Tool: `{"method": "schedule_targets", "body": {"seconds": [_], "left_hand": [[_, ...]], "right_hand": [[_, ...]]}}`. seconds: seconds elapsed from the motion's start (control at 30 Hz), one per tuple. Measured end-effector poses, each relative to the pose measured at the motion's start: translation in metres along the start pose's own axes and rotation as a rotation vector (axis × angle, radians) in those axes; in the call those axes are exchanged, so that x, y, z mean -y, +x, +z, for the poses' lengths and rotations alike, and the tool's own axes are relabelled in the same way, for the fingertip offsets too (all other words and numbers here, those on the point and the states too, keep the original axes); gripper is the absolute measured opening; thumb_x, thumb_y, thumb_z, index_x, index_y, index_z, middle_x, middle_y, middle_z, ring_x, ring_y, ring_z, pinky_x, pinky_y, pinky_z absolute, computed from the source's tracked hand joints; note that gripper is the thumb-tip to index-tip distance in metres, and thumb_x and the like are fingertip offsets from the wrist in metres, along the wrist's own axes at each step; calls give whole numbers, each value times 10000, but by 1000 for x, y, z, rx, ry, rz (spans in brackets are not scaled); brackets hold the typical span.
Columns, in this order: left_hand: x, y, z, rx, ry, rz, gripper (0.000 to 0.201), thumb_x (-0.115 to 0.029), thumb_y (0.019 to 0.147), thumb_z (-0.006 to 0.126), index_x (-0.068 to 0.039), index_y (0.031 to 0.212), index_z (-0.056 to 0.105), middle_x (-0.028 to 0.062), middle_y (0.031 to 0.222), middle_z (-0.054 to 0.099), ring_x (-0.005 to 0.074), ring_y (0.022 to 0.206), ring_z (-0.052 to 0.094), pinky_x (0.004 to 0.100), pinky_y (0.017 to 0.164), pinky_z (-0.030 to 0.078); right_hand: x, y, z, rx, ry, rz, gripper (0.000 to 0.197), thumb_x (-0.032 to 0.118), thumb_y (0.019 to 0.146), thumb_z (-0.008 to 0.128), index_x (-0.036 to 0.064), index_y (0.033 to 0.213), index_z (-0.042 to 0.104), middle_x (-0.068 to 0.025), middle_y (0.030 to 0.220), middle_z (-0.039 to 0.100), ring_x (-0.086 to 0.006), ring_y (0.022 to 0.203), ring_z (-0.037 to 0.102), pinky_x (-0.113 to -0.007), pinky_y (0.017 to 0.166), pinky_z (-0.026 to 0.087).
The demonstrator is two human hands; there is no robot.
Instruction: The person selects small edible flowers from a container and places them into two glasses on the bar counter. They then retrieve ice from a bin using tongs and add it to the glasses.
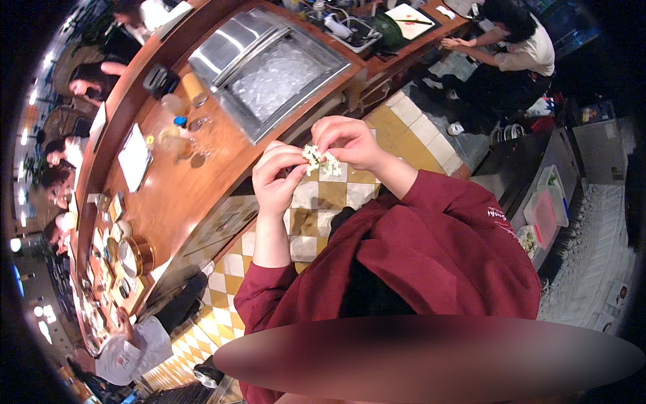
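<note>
White petals, small and clustered: a flower sprig (311, 156) sits up in the air between the person's two hands, nothing under it but the tan-and-white checkered floor (303, 246) further down. Left hand (278, 174) has thumb and fingertips drawn close, pinching the sprig from its left side; the other fingers are loosely curled. Right hand (350, 145) pinches from above and to the right, thumb and forefinger meeting with hardly any gap, remaining fingers bent. Blossoms show in two clumps between and just below the fingertips; can't tell whether they share one stem or are separate pieces, stem mostly hidden.

Handling, judged by look: near weightless, soft, thin petals, probably bruises or sheds under a hard squeeze. Stem likely slim and bendy, might snap if twisted. Slipperiness not readable; possibly a bit damp. Best hold seems low on the stem, light two-finger pinch, keeping pads off the petals; a second pinch right below a clump should steady it. Full-hand grip would likely crush it.

Around: wooden counter (195, 182) to the left, steel ice bin (242, 120) set into it beyond the hands, both well apart from the sprig. Maroon sleeves (264, 283) end clear of the blossoms.
</note>
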State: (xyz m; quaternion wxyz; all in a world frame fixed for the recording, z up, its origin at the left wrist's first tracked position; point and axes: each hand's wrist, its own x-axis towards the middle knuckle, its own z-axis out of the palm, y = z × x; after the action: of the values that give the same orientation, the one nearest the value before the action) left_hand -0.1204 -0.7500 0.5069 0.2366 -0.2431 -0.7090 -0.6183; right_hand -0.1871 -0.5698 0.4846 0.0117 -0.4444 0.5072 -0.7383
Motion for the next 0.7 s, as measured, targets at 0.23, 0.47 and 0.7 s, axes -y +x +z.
{"method": "schedule_targets", "body": {"seconds": [0.23, 0.47, 0.7], "left_hand": [[50, 63, 121, -15, 107, -11, 119, 21, 715, 730, -10, 805, 659, 75, 810, 664, 183, 759, 570, 276, 648, 422], [146, 110, 277, -330, -33, -439, 124, 85, 779, 664, 7, 872, 633, 65, 908, 614, 104, 753, 509, 213, 646, 389], [220, 147, 356, -214, 93, -571, 114, 81, 805, 649, 5, 877, 604, 44, 892, 571, 66, 716, 440, 176, 624, 342]], "right_hand": [[-7, -35, -143, -181, 208, 194, 115, -22, 768, 714, 2, 877, 685, -70, 908, 631, -177, 888, 588, -287, 796, 463], [-22, -111, -357, -563, 158, 479, 170, -24, 834, 655, 29, 993, 630, -27, 949, 611, -108, 893, 565, -235, 793, 451], [-52, -197, -493, -890, 30, 624, 129, 19, 873, 629, 34, 999, 600, 7, 909, 599, -68, 845, 545, -208, 736, 433]]}}
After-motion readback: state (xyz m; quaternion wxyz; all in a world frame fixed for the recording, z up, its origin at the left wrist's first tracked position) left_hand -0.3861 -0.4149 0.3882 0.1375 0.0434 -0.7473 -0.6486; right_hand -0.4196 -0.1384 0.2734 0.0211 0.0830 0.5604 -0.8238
